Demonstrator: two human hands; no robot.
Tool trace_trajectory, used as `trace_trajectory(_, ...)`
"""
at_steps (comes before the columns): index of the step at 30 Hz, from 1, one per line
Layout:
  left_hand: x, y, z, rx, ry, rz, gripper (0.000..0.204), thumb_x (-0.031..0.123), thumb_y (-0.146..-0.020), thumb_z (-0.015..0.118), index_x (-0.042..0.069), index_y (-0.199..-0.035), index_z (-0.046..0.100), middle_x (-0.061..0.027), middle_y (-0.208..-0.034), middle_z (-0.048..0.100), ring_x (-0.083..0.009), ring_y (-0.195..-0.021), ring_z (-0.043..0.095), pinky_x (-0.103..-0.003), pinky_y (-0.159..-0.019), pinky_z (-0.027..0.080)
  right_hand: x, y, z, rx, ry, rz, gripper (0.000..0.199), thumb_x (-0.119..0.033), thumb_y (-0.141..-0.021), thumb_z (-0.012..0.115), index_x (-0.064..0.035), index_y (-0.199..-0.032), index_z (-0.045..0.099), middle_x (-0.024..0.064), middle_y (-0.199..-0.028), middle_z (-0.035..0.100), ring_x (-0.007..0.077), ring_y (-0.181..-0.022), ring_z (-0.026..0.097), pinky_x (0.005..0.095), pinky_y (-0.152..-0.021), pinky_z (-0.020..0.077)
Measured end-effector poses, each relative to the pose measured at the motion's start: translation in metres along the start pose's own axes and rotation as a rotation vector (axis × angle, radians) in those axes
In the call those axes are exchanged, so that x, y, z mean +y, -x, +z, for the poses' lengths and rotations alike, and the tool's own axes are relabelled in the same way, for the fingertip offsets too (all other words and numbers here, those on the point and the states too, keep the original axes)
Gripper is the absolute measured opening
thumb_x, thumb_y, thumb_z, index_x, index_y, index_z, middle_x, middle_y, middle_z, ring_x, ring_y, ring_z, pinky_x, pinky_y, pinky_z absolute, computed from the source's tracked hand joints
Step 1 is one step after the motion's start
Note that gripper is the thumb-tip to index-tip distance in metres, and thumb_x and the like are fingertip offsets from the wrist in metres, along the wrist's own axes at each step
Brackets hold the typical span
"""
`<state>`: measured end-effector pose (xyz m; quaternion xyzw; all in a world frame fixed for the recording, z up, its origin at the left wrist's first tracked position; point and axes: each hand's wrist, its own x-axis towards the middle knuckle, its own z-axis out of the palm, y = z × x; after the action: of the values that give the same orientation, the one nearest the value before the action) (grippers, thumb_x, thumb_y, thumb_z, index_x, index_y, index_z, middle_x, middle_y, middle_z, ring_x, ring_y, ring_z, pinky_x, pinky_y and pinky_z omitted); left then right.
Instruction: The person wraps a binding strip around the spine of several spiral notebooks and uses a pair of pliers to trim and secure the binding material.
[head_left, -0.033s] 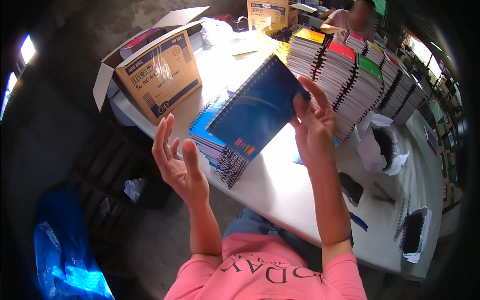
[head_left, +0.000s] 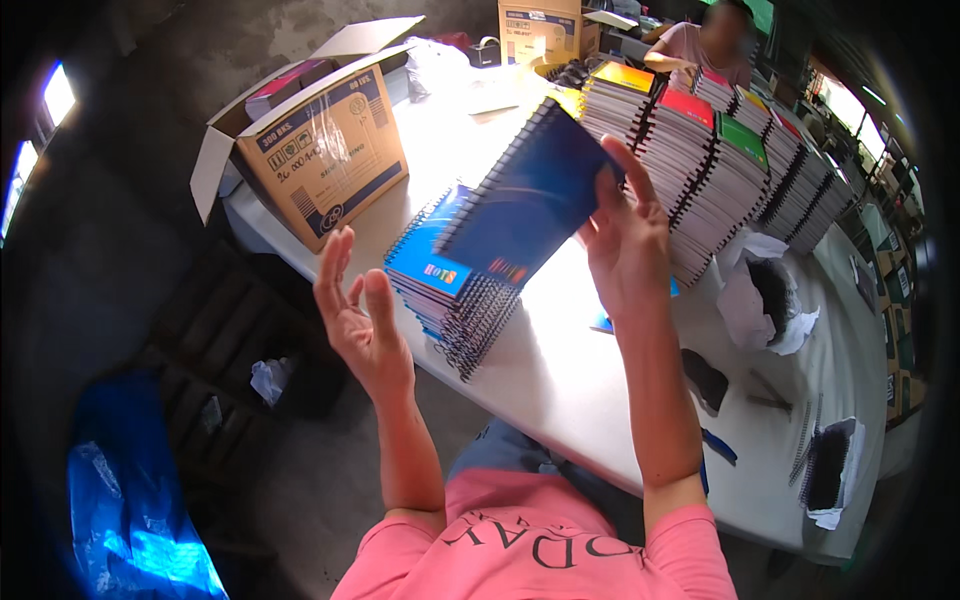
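Observation:
A dark blue spiral notebook is tilted in the air, its right edge pinched between the thumb and fingers of my right hand. Below and to the left of it stands a stack of blue spiral notebooks, partly covered by the held one. My left hand is raised at the left of that stack, fingers apart and holding nothing. The held notebook's coil edge faces up and left, over the stack.
An open cardboard box stands at the table's left. Tall stacks of spiral notebooks fill the right back, with a person behind them. Blue-handled pliers, crumpled paper and loose black coils lie on the white table.
The held notebook has shifted slightly up and right relative to the stack, showing more of the top cover. My left hand has barely moved.

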<state>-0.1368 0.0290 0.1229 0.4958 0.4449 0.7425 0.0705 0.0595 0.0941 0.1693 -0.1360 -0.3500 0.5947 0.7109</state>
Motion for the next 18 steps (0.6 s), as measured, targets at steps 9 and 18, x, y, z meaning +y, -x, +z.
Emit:
trace_trajectory(9,-0.053,0.004,-0.003,-0.140,0.334,-0.351,0.062,0.046,-0.095,0.046,0.003,-0.139,0.036,-0.0133,-0.135,0.047,-0.0199,-0.125,0.043,-0.033,-0.106,0.030,0.048,-0.059,0.077,-1.055,1.335,-0.110,0.046,-0.020,-0.085,0.046,-0.0159,-0.131,0.046,0.0132,-0.094,0.067,0.0217,-0.081,0.065,0.0383,-0.085,0.0407)
trace_trajectory(18,-0.048,0.003,0.011,-0.156,0.246,-0.208,0.057,0.045,-0.096,0.046,0.002,-0.133,0.043,-0.0141,-0.130,0.051,-0.0195,-0.120,0.048,-0.033,-0.104,0.034,0.056,-0.068,-0.012,-0.441,1.095,-0.043,0.054,-0.047,-0.092,0.050,-0.0142,-0.135,0.044,0.0192,-0.115,0.060,0.0287,-0.109,0.057,0.0372,-0.097,0.0412)
